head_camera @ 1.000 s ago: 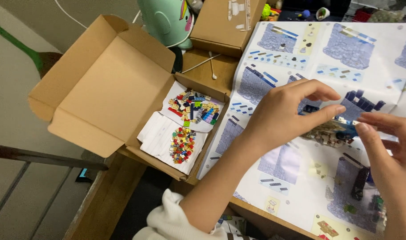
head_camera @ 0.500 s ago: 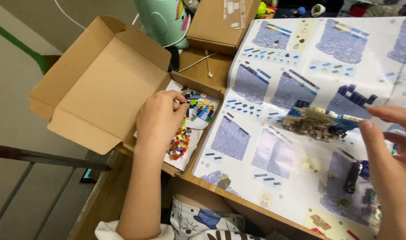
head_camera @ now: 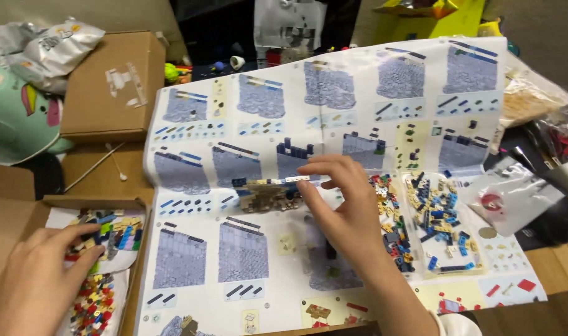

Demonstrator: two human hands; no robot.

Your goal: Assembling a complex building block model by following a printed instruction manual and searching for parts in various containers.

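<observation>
Right hand (head_camera: 343, 199) touches brick model (head_camera: 268, 194).

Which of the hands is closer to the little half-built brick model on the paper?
Right. The right hand touches the small tan and blue brick model; the left hand is far off, over the loose bricks in the cardboard box.

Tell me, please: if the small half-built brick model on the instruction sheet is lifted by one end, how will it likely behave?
The brick model looks long and low, so it probably flexes or snaps apart if lifted by one end. The right hand touches only its top edge with fingertips, suggesting it is light. Resting on the thin instruction sheet, it would likely slide easily when pushed.
</observation>
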